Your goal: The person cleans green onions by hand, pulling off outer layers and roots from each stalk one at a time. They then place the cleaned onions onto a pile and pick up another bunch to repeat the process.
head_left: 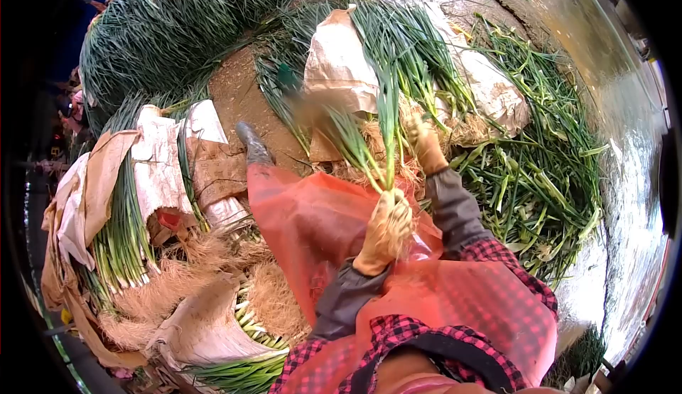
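My left hand (386, 232), in a tan glove, is closed around the root end of a small bunch of green onions (388, 124). Their leaves point up and away from me, and pale roots hang below the fist. To its right, my right hand (425, 142), also gloved, is raised beside the bunch near more onions and their roots. Its fingers are partly curled and blurred, so whether it holds anything is unclear. A red translucent apron (305, 209) covers my lap under the held bunch.
Paper-wrapped onion bundles (165, 159) lie at left, with another wrapped bundle (341, 60) ahead. A large green pile (156, 39) stands upper left. Loose trimmed leaves (533, 181) are heaped at right, beside wet ground (632, 145). A boot (253, 144) shows left of centre.
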A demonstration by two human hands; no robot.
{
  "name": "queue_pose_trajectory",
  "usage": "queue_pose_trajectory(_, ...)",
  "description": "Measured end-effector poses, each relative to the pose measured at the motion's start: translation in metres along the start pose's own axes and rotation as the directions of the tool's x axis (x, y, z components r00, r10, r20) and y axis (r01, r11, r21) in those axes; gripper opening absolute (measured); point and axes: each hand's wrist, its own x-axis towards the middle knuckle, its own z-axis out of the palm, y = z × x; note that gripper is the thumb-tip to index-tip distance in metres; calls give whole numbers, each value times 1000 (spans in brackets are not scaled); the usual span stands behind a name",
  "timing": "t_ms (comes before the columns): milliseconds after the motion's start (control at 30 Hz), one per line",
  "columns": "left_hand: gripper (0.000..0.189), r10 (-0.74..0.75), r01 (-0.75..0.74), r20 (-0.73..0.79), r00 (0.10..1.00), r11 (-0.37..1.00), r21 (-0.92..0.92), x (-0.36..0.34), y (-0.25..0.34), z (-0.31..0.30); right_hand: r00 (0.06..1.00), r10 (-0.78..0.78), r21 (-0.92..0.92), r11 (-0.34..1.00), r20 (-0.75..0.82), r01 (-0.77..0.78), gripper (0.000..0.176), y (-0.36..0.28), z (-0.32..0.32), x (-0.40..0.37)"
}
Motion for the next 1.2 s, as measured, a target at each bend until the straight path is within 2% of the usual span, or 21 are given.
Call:
queue_pose_trajectory(33,24,45,-45,208,977,999,-8,-18,6,0,980,-178,1,984,85,178,26,8,-49,42)
queue_pose_trajectory(100,24,249,-268,355,901,963,5,-42,28,9,912,-396,-764,620,-109,178,43,-2,-50,64)
queue_pose_trajectory(133,23,315,-315,279,907,948,-43,-46,34,19,825,-566,-985,149,-11,89,50,4,-47,63)
queue_pose_trajectory(167,23,379,-368,201,903,925,-92,-44,40,28,742,-647,-932,-352,175,-87,58,7,-37,61)
queue_pose_trajectory(200,21,322,-310,142,936,945,-102,-38,47,29,552,-773,-949,-275,314,155,70,12,-26,62)
queue_pose_trajectory(233,19,299,-293,126,946,954,-62,-26,51,26,554,-770,-948,-277,317,157,70,15,-16,64)
queue_pose_trajectory(300,16,249,-274,199,948,956,108,4,55,13,943,-305,-976,-205,136,74,62,12,19,50)
queue_pose_trajectory(367,23,232,-229,5,973,959,168,20,54,-1,930,-346,-975,-217,125,50,40,23,17,59)
queue_pose_trajectory(433,18,203,-206,55,978,977,62,25,53,-23,938,-345,-996,-94,28,-5,36,2,8,52)
queue_pose_trajectory(467,18,197,-200,54,979,978,54,29,48,-19,916,-354,-977,31,186,211,30,-6,-13,50)
queue_pose_trajectory(533,15,303,-232,-220,927,926,297,36,31,-8,977,-7,-717,678,212,160,24,-38,-12,1)
queue_pose_trajectory(633,14,50,-49,-10,999,990,135,46,3,-42,948,90,-523,848,304,87,26,-57,9,-61)
queue_pose_trajectory(700,12,218,-234,90,972,855,462,59,-15,-50,935,111,-430,901,336,48,25,-45,6,-64)
queue_pose_trajectory(767,9,62,-35,-62,996,926,376,52,-24,-36,932,180,-458,889,314,-17,23,-38,2,-70)
queue_pose_trajectory(833,8,132,-81,-102,986,914,398,50,-27,-44,917,201,-727,676,344,124,23,-27,-9,-76)
queue_pose_trajectory(900,7,204,-130,-139,969,900,415,50,-26,-48,911,87,-759,587,403,280,23,-6,-17,-97)
queue_pose_trajectory(933,6,213,-142,-161,964,920,366,51,-22,-48,969,143,-719,693,200,46,23,-27,-1,-126)
queue_pose_trajectory(967,5,219,-153,-186,958,937,314,50,-18,-50,974,-49,-597,783,220,174,26,-36,-18,-133)
queue_pose_trajectory(1067,13,190,-181,13,982,913,365,51,-14,-76,886,-447,-537,781,-125,319,30,-91,-81,-130)
queue_pose_trajectory(1133,19,219,-253,126,967,858,447,57,-17,-85,819,-548,-710,644,-168,285,32,-90,-116,-115)
queue_pose_trajectory(1200,21,187,-199,68,980,926,319,53,-17,-74,929,-369,-952,295,-34,83,47,-78,-87,-120)
